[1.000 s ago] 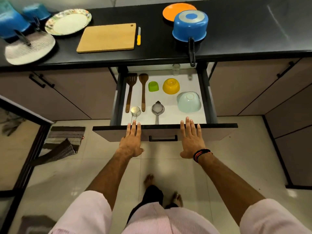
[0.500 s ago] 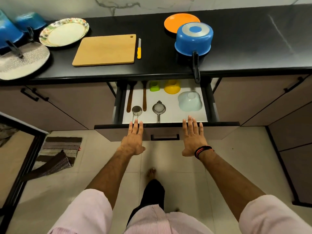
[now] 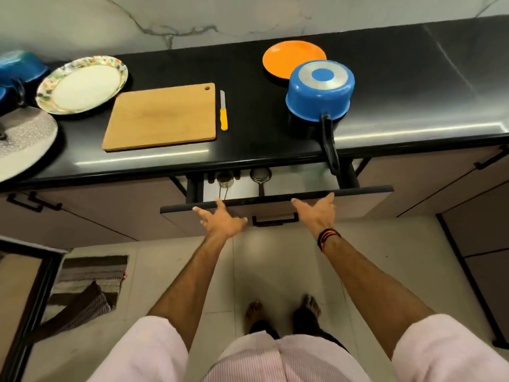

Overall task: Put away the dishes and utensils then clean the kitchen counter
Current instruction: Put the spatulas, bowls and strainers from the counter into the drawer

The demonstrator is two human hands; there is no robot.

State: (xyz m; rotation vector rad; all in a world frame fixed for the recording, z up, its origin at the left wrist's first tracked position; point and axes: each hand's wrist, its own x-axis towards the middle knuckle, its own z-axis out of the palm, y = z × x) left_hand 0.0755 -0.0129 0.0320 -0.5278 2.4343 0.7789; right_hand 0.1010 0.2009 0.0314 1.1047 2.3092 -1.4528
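No legible writing. Left hand (image 3: pixel 221 221) spread, fingertips on the drawer (image 3: pixel 275 201) front; right hand (image 3: pixel 316 210) likewise, fingers splayed. Drawer nearly closed, strainer (image 3: pixel 260 175) visible inside. Board (image 3: pixel 161 117), knife (image 3: pixel 223 111), pot (image 3: pixel 319 89) on counter (image 3: pixel 413 78).

Glossy black counter (image 3: pixel 261 150), polished like stone, throwing back streaks of light. At its nine o'clock side, a matt, smooth wooden cutting board (image 3: pixel 161 117). Beside it a knife (image 3: pixel 223 110) with a shiny yellow plastic-looking handle. Toward three o'clock, a blue enamel-looking saucepan (image 3: pixel 319 92), bare metal base up. Veined marble-look wall (image 3: pixel 192 20) at twelve.
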